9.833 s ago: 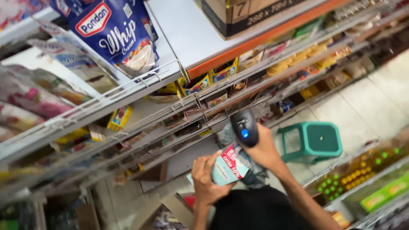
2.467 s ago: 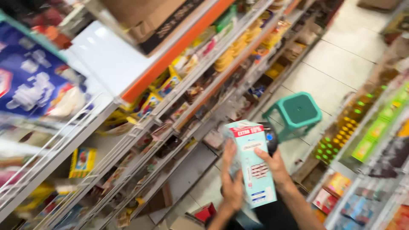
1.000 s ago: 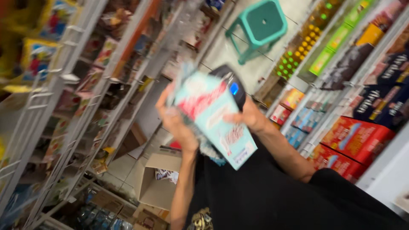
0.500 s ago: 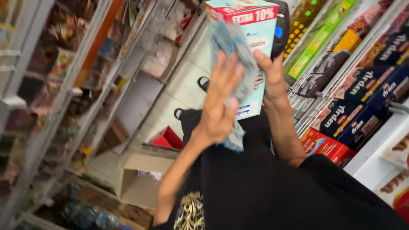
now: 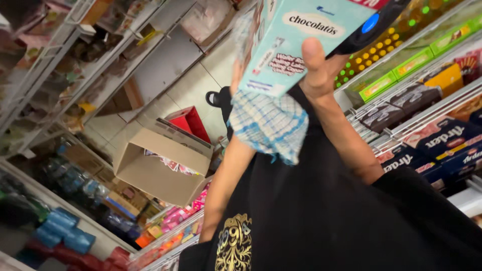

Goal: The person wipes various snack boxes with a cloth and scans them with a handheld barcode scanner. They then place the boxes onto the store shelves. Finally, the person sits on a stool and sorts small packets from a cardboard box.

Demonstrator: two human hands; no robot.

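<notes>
The person holds a pale teal box up close to the camera, near the top of the view, tilted with its lower corner pointing down toward the black shirt. The right hand grips the box from its right side, thumb pressed flat across the front face, and the same hand also clasps a black scanner with a blue button, lying against the box's right edge. The left hand is mostly hidden behind the box's left edge; whether it is closed on the box cannot be told. A blue checked cloth hangs just below the box, between the two forearms. Below and left of the box, an open cardboard carton sits on the floor with a red container just behind it. Right of the box run shelves of dark and green packets.
</notes>
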